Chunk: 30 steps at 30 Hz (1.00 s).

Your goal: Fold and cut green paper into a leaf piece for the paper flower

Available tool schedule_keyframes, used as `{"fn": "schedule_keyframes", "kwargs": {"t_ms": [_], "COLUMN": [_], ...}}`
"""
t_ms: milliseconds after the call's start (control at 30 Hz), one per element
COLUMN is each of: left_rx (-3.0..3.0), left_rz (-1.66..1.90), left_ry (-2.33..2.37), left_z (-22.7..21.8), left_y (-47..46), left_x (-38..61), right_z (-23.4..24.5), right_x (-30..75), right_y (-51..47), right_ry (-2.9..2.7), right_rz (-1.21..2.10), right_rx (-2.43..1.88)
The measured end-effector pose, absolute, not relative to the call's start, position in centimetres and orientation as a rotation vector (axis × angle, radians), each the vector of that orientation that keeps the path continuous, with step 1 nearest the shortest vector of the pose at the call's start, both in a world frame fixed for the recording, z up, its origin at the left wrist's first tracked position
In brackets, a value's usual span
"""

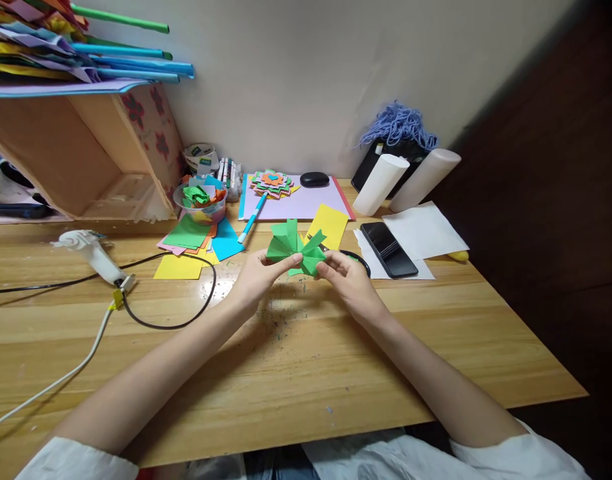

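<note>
A green paper piece (287, 245), cut into several flaps that stand out around its middle, is held up above the wooden table. My left hand (256, 283) pinches its left and middle part, the thumb lying across the front. At the lower right edge, my right hand (350, 283) grips the same paper between thumb and fingers. Just behind the right hand lie scissors (356, 259) with black handles, partly hidden by the paper and hand. A yellow paper sheet (330, 225) rests behind them.
Coloured paper squares (189, 233) and a bowl of scraps (202, 203) stand left. A paper flower (272, 181) on a blue stem lies at the back. A phone (389, 249) rests on white paper at right. A looped black cable (169, 327) crosses the left side.
</note>
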<state>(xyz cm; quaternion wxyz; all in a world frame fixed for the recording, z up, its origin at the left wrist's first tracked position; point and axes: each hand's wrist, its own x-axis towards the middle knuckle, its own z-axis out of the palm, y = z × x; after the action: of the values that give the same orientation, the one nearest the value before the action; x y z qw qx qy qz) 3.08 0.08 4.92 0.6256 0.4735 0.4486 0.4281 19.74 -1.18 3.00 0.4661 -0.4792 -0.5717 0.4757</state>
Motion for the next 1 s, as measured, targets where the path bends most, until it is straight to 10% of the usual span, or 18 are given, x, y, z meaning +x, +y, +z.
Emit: {"fn": "schedule_keyframes", "kwargs": {"t_ms": [1000], "left_rx": [1.322], "left_rz": [0.802], "left_ry": [1.099], "left_z": [4.99], "left_y": [-0.03], "left_x": [3.02], "right_z": [2.89], "right_x": [20.10], "right_y": [-0.80], "right_ry": [-1.368], "right_rz": [1.232], "right_rx": [-1.263]}}
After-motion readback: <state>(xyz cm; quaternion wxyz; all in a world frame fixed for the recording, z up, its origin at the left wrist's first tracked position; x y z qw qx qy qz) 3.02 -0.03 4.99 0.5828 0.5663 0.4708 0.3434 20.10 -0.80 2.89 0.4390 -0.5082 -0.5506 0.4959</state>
